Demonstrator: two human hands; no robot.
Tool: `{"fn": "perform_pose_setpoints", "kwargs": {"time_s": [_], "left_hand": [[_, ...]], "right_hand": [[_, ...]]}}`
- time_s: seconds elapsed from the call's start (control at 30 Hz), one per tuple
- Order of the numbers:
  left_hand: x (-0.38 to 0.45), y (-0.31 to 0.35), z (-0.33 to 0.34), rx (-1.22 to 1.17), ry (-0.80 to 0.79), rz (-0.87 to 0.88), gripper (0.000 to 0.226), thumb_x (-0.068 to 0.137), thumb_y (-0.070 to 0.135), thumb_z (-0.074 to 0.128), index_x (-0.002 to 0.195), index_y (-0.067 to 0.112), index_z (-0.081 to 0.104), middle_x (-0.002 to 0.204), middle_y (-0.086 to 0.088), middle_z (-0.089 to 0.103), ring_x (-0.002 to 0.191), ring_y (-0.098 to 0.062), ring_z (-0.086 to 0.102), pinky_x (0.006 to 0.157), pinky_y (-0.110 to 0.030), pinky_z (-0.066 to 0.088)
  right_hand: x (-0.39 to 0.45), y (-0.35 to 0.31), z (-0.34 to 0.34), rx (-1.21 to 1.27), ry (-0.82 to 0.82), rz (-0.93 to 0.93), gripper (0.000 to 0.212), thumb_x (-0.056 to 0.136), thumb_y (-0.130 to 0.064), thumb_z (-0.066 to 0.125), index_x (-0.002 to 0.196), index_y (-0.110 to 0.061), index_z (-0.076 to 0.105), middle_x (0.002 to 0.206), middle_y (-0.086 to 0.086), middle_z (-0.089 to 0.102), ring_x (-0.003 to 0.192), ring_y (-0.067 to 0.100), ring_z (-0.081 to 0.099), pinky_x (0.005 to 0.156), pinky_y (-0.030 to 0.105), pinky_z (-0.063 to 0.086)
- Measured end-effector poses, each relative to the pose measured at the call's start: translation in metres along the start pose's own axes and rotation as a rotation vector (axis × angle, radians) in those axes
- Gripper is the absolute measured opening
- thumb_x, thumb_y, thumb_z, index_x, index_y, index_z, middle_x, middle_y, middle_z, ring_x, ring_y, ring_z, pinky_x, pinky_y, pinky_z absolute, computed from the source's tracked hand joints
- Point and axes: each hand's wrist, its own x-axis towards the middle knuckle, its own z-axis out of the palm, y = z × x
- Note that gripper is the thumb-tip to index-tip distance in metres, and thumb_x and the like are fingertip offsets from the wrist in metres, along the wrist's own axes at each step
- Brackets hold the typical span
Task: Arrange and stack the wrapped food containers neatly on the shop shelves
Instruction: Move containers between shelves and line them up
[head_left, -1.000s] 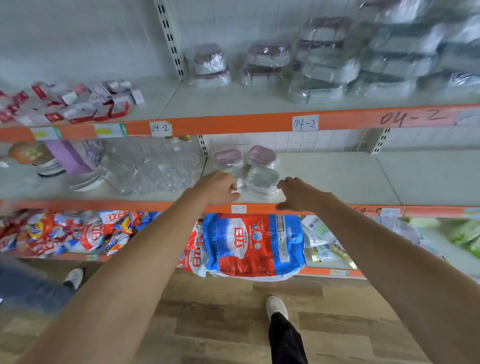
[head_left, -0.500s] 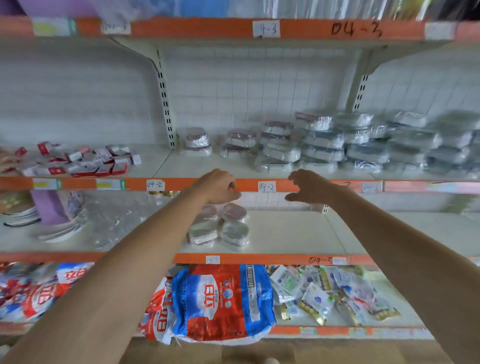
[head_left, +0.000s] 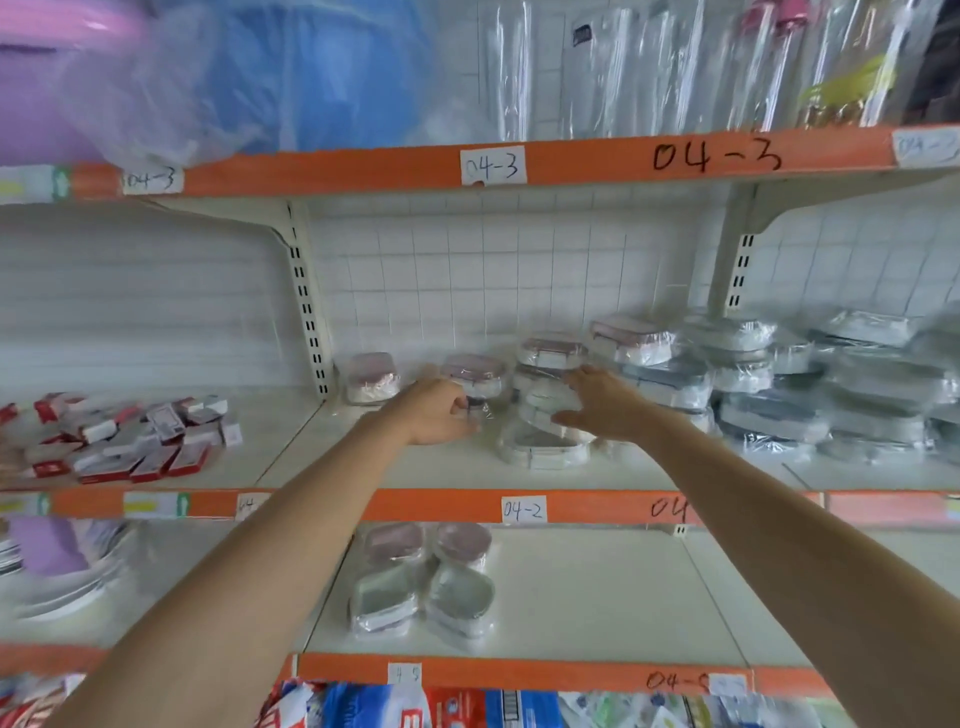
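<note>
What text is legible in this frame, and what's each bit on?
"04-3": white tag on the upper orange shelf edge.
"04-3": handwritten on that orange edge.
"04-3": left tag, faint.
"04-2": white tag on the middle orange edge.
"04": handwritten on the middle edge, rest hidden by the right arm.
Bottom edge tags, far-right tag, red boxes and detergent bags: too blurred to read.

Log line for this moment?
stage: reaching | left hand: on pink-lidded container | right hand: against leaning container stack | shelf: 04-2
</note>
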Motion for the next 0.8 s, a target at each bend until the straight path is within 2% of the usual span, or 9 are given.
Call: {"fn": "perform_pose_setpoints", "kwargs": {"time_s": [0.1, 0.17, 0.2, 0.27, 0.33, 0.43, 0.53, 0.67, 0.8], "left_hand": [[0.039, 0.010, 0.030, 0.022, -0.120, 0.036, 0.036, 0.086, 0.045, 0.065, 0.082, 0.009, 0.060, 0.080, -0.011, 0.052, 0.079, -0.023, 0.051, 0.067, -0.033, 0.033], [0.064, 0.016, 0.050, 0.012, -0.207, 0.022, 0.051, 0.085, 0.051, 0.063, 0.114, 0.009, 0.062, 0.111, -0.012, 0.060, 0.108, -0.025, 0.055, 0.083, -0.031, 0.039], [0.075, 0.020, 0.058, 0.001, -0.227, 0.019, 0.064, 0.084, 0.053, 0.063, 0.130, 0.009, 0.053, 0.130, -0.011, 0.055, 0.123, -0.025, 0.049, 0.094, -0.031, 0.037], [0.094, 0.025, 0.075, -0.043, -0.221, 0.048, 0.071, 0.082, 0.051, 0.066, 0.141, 0.017, 0.044, 0.147, -0.009, 0.040, 0.135, -0.025, 0.038, 0.103, -0.027, 0.031], [0.107, 0.027, 0.092, -0.061, -0.222, 0.045, 0.078, 0.078, 0.052, 0.071, 0.143, 0.024, 0.040, 0.155, -0.010, 0.025, 0.140, -0.026, 0.030, 0.112, -0.032, 0.028], [0.113, 0.027, 0.110, -0.169, -0.220, -0.095, 0.101, 0.072, 0.050, 0.077, 0.148, 0.012, 0.023, 0.155, -0.011, 0.025, 0.140, -0.027, 0.029, 0.109, -0.032, 0.028], [0.113, 0.025, 0.122, -0.289, -0.210, -0.164, 0.108, 0.071, 0.046, 0.079, 0.148, 0.007, 0.014, 0.151, -0.011, 0.035, 0.134, -0.028, 0.039, 0.106, -0.032, 0.035], [0.105, 0.026, 0.121, -0.193, -0.210, -0.169, 0.115, 0.073, 0.051, 0.076, 0.150, 0.006, 0.004, 0.153, -0.014, 0.030, 0.137, -0.030, 0.035, 0.109, -0.035, 0.034], [0.075, 0.024, 0.114, -0.082, -0.164, -0.210, 0.106, 0.071, 0.059, 0.073, 0.150, 0.017, 0.017, 0.152, -0.015, 0.024, 0.140, -0.032, 0.024, 0.111, -0.045, 0.032]], "right_hand": [[0.034, 0.024, 0.011, 0.042, -0.024, 0.042, 0.063, 0.089, -0.046, 0.057, 0.131, -0.001, 0.043, 0.137, 0.016, 0.042, 0.126, 0.029, 0.039, 0.104, 0.036, 0.033], [0.054, 0.038, 0.022, 0.051, -0.070, 0.070, 0.072, 0.087, -0.053, 0.056, 0.132, 0.000, 0.042, 0.141, 0.018, 0.037, 0.129, 0.031, 0.035, 0.106, 0.039, 0.031], [0.064, 0.043, 0.029, 0.057, -0.106, 0.090, 0.081, 0.085, -0.058, 0.056, 0.137, 0.001, 0.037, 0.146, 0.019, 0.032, 0.133, 0.033, 0.031, 0.109, 0.040, 0.029], [0.079, 0.053, 0.043, 0.067, -0.195, 0.143, 0.101, 0.080, -0.067, 0.055, 0.147, 0.000, 0.019, 0.153, 0.019, 0.018, 0.139, 0.035, 0.022, 0.112, 0.044, 0.023], [0.090, 0.060, 0.060, 0.028, -0.248, 0.185, 0.111, 0.076, -0.072, 0.055, 0.149, -0.003, 0.007, 0.156, 0.018, 0.010, 0.142, 0.036, 0.016, 0.113, 0.046, 0.019], [0.096, 0.064, 0.077, -0.026, -0.226, 0.224, 0.115, 0.074, -0.076, 0.052, 0.149, -0.004, 0.002, 0.154, 0.019, 0.008, 0.142, 0.036, 0.011, 0.114, 0.046, 0.018], [0.092, 0.060, 0.084, -0.010, -0.175, 0.257, 0.115, 0.075, -0.077, 0.049, 0.148, 0.000, 0.004, 0.151, 0.019, 0.011, 0.139, 0.035, 0.015, 0.113, 0.044, 0.021], [0.081, 0.046, 0.083, 0.000, -0.161, 0.257, 0.113, 0.076, -0.076, 0.048, 0.146, 0.002, 0.008, 0.148, 0.020, 0.016, 0.135, 0.035, 0.020, 0.110, 0.042, 0.026], [0.066, 0.026, 0.083, 0.039, -0.129, 0.252, 0.111, 0.073, -0.076, 0.052, 0.145, 0.001, 0.015, 0.146, 0.019, 0.022, 0.135, 0.033, 0.023, 0.111, 0.040, 0.026]]}}
